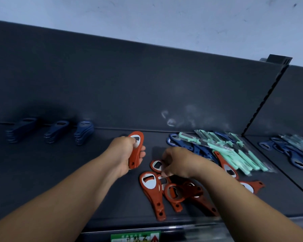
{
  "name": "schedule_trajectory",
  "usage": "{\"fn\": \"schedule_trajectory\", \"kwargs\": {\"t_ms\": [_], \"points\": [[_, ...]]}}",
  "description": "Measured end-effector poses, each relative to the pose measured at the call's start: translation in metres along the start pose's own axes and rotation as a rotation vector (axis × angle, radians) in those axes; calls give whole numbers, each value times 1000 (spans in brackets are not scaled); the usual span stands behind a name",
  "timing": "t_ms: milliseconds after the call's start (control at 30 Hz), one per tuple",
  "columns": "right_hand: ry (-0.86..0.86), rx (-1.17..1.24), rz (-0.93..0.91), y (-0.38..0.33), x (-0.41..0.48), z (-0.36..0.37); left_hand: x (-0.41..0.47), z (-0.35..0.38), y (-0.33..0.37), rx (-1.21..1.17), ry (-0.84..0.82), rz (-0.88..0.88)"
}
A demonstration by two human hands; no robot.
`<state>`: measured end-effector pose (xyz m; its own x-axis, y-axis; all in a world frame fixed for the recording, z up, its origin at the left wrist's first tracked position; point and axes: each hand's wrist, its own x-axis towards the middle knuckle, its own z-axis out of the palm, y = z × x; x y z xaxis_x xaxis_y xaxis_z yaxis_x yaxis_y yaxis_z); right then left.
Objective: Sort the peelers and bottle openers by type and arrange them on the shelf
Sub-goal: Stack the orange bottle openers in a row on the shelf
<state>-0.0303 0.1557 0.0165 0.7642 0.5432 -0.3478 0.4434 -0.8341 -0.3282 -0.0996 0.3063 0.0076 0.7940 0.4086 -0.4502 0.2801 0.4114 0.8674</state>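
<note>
Gathering reds: left hand [124, 154] grips a red bottle opener [136, 147] upright; right hand [178, 163] pinches another opener [156, 165] from the near loose red pile [152, 187]. Blue opener stacks [57, 131] done, far left. Green peelers [234, 152] and loose blue openers [203, 151] still mixed, right.

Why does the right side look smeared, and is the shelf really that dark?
Head view: the far-right blue openers blur near the frame edge; the blue stacks at left sit in dim shadow; the loose red openers mid-frame look sharpest.
</note>
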Motion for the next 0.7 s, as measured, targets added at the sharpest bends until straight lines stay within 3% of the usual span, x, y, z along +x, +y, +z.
{"fn": "schedule_trajectory", "kwargs": {"t_ms": [133,333,433,533,700], "points": [[-4,19,-14,-5,6,0,1,-4,2,-17,-3,-111],[32,29,-48,1,13,-2,3,-9,4,-59,-27,-123],[96,372,-61,2,12,-8,4,-13,3,-66,-43,-109],[8,853,-108,-13,7,-11,6,-14,3,-43,-78,-97],[18,892,-150,-38,8,-7,3,-11,5,29,-234,-89]]}}
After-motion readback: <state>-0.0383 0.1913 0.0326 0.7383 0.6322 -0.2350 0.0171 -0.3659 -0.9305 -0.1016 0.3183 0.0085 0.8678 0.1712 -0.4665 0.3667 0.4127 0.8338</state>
